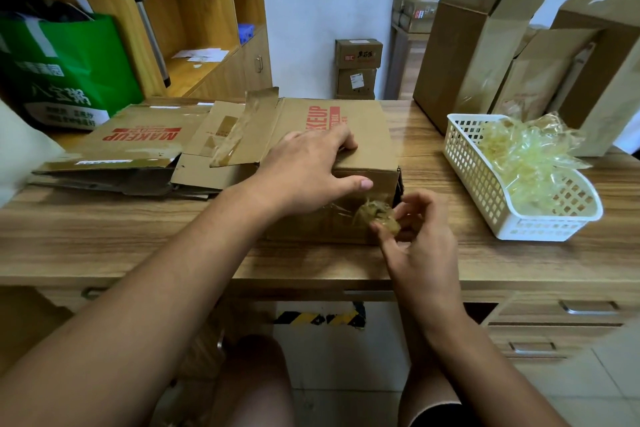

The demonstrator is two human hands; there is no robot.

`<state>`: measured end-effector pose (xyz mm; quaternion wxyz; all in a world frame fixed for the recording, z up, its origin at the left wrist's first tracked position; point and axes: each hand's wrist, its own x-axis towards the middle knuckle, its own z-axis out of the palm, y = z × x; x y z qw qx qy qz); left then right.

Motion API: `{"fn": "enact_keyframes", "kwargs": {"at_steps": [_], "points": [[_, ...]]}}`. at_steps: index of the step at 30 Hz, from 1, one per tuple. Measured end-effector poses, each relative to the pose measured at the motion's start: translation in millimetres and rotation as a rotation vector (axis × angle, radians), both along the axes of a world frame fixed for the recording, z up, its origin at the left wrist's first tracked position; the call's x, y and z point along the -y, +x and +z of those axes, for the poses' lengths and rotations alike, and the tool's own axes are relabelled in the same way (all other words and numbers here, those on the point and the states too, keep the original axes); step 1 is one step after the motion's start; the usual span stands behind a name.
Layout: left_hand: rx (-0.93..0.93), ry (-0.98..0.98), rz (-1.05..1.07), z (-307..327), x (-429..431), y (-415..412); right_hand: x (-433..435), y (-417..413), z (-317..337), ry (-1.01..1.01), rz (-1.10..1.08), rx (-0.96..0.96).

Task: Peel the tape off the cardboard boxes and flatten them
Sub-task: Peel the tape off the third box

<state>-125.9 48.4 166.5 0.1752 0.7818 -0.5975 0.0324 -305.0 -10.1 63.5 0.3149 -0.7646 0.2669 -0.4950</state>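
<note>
A brown cardboard box point(360, 135) with red MAKEUP print stands in the middle of the wooden desk, one flap point(242, 128) open to the left. My left hand point(308, 170) rests on its top near edge, fingers over the top and thumb along the front face. My right hand point(415, 239) pinches a crumpled wad of clear tape point(377, 215) at the box's front right corner. A strand of the tape still sticks to the front face.
Flattened MAKEUP boxes point(131, 146) lie stacked at the left. A white plastic basket point(485, 184) holding crumpled tape sits at the right. Tall open cardboard boxes point(460, 55) stand at the back right, a green bag point(65, 73) at the back left.
</note>
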Motion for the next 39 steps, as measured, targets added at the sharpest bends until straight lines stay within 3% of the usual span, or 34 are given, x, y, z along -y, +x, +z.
{"fn": "enact_keyframes", "kwargs": {"at_steps": [8,17,24,31,39], "points": [[0.011,-0.009,0.007,-1,3,1,-1,-6,-7,-0.122,0.088,0.111],[0.032,-0.049,0.018,-1,4,-8,-9,12,0,-0.202,-0.232,-0.109],[-0.069,0.057,-0.085,9,-4,5,1,15,-4,-0.255,-0.214,0.042],[-0.11,0.137,-0.197,13,-14,23,10,6,-7,-0.114,-0.167,0.184],[-0.141,0.03,-0.177,7,-7,15,-1,8,-14,-0.14,-0.131,0.225]]}}
